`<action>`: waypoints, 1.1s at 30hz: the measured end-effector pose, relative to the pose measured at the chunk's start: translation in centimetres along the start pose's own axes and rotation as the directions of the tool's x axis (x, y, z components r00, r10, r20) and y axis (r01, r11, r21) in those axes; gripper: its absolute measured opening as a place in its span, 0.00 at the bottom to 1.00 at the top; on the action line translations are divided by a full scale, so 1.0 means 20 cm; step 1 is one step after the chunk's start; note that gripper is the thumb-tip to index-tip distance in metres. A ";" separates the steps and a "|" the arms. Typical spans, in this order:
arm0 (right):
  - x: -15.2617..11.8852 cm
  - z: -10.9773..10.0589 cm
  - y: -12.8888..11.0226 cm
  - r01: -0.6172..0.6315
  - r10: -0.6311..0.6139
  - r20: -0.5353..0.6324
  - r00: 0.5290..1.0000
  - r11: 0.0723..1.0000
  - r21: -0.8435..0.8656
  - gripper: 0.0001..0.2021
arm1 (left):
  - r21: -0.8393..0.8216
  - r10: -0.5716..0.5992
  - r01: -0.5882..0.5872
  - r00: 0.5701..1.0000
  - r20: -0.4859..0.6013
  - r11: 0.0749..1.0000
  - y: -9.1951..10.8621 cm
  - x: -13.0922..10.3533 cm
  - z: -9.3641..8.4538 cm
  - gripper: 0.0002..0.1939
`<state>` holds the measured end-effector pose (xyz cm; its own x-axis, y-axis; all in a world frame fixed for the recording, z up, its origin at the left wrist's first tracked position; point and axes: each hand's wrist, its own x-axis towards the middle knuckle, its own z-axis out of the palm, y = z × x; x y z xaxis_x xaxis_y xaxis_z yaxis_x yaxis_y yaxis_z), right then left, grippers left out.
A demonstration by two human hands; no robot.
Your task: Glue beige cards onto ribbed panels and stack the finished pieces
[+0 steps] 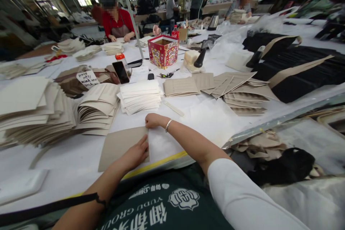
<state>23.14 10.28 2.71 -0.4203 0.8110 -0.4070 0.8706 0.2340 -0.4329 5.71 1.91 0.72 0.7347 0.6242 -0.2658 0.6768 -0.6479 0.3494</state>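
On a wide white work table point(67, 165), seen from a head-worn camera looking down, a person is pressing a flat tan fabric panel point(118, 145) against the surface. The left hand point(137, 152) is lying palm down on the panel's near right corner, fingers spread flat, pinning rather than pinching. The right hand point(153, 120), with a thin bracelet point(168, 125) at the wrist, is curled into a loose fist at the panel's far right corner, touching its edge; whether it is actually pinching the cloth cannot be told from here. The panel is lying just in front of the person's chest, close to the table's near edge, beside a white sheet point(164, 143).

Further back, a stack of cream pieces point(140, 97) is sitting just beyond the right hand, with fanned piles of tan pieces point(35, 115) to the left and ribbed panels point(237, 91) to the right. A phone point(121, 72) is leaning upright near a red patterned box point(163, 51), and small scissors point(167, 75) are lying near it. Another person in a red top point(116, 21) is working at the far side.

Because only the right-hand edge is being held, the loose left side could likely shift or wrinkle, throwing edges out of line. The panel also sits near the table's edge, so a careless push might slide it off.
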 end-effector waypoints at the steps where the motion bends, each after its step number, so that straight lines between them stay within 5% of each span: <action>1: 0.00 0.01 0.00 -0.003 0.003 0.000 1.000 1.000 -0.005 0.12 | 0.000 0.007 -0.007 1.000 0.005 1.000 0.00 0.00 0.00 0.03; 7: 0.03 0.04 -0.01 -0.033 0.031 -0.052 0.998 0.999 -0.039 0.12 | 0.019 0.050 -0.050 0.999 -0.021 0.999 -0.02 0.02 0.01 0.04; 10: 0.02 0.05 -0.01 -0.082 0.075 -0.132 0.988 0.996 -0.047 0.21 | -0.014 0.065 -0.066 0.997 -0.034 0.998 -0.03 0.02 0.01 0.04; 13: -0.06 0.10 -0.04 -0.134 0.119 -0.243 0.963 0.990 -0.046 0.25 | -0.170 0.054 -0.083 0.985 -0.164 0.982 -0.07 -0.07 0.01 0.08; 15: -0.16 0.19 -0.08 -0.114 0.096 -0.382 0.919 0.993 -0.026 0.20 | -0.253 -0.044 -0.059 0.924 -0.380 0.966 -0.13 -0.20 0.04 0.09; 17: -0.26 0.32 -0.14 -0.031 0.018 -0.505 0.863 0.999 -0.016 0.16 | -0.233 -0.138 -0.001 0.803 -0.579 0.972 -0.18 -0.35 0.09 0.11; 19: -0.35 0.48 -0.22 0.090 -0.103 -0.529 0.842 0.995 -0.051 0.15 | -0.120 -0.114 0.048 0.760 -0.640 0.992 -0.22 -0.49 0.17 0.11; 24: -0.44 0.73 -0.38 0.264 -0.361 -0.455 0.814 0.928 -0.264 0.11 | 0.185 0.028 0.075 0.863 -0.504 0.980 -0.22 -0.61 0.33 0.18; 33: -0.44 0.77 -0.46 0.200 -0.384 -0.367 0.847 0.870 -0.450 0.12 | 0.243 0.043 0.080 0.884 -0.466 0.967 -0.21 -0.59 0.34 0.21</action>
<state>14.91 -7.20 -2.14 -0.5970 0.7937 0.1166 0.7886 0.6073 -0.0960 -5.51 -5.78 -3.78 0.6573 0.7269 0.1990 0.7246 -0.6821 0.0982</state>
